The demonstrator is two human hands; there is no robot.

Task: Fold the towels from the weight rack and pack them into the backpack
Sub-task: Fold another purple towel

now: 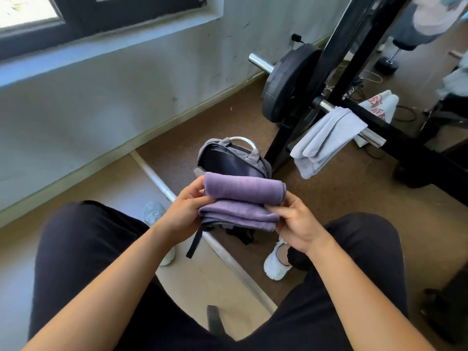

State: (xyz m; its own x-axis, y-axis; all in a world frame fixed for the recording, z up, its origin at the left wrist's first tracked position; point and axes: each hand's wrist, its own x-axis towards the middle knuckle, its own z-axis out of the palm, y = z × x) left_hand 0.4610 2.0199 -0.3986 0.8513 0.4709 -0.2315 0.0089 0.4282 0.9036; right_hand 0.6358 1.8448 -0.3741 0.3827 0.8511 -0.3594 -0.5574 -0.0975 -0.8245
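Window [76, 11]: dark-framed, set in the wall at upper left, with a pale sill below.
Wall [114, 97]: grey-blue, scuffed, met by a light skirting at the floor.
Floor [342, 198]: brown on the right, paler on the left.
Pipe [222, 252]: white, laid aslant across the floor.
Plate [286, 84]: black weight disc, seen mounted on a chrome bar end near the wall.
Dumbbell [387, 63]: dark, seen at upper right on the floor.
Bag [377, 105]: white with red print, lying behind the black frame.
Cables [405, 115]: thin, strewn on the floor nearby.
Shoes [276, 262]: white, planted on the floor.
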